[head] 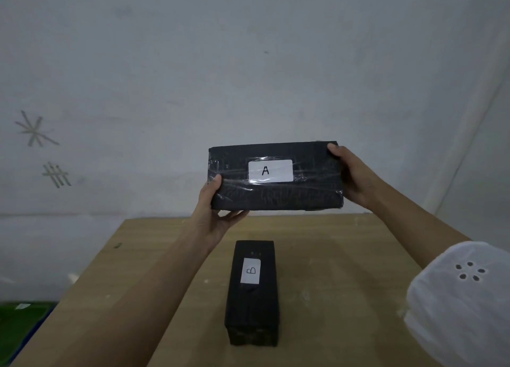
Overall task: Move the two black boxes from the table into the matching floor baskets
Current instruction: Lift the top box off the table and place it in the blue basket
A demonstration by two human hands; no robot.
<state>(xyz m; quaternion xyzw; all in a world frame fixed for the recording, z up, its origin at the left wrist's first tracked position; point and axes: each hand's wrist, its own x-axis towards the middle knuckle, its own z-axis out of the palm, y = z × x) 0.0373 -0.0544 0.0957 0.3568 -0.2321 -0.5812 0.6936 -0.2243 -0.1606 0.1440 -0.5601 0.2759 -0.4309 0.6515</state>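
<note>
A black box with a white label "A" [276,184] is held up in the air above the far end of the wooden table [345,270], its labelled face turned toward me. My left hand [214,209] grips its lower left corner, thumb on the front. My right hand [350,176] clasps its right end. A second black box with a white label "B" [252,295] lies lengthwise on the table, just below and nearer to me, untouched. No basket is clearly visible.
A pale wall [248,63] with taped marks stands right behind the table. Past the table's left edge, low down, a green and blue surface [19,325] shows on the floor. A white sleeve [455,306] covers my right upper arm.
</note>
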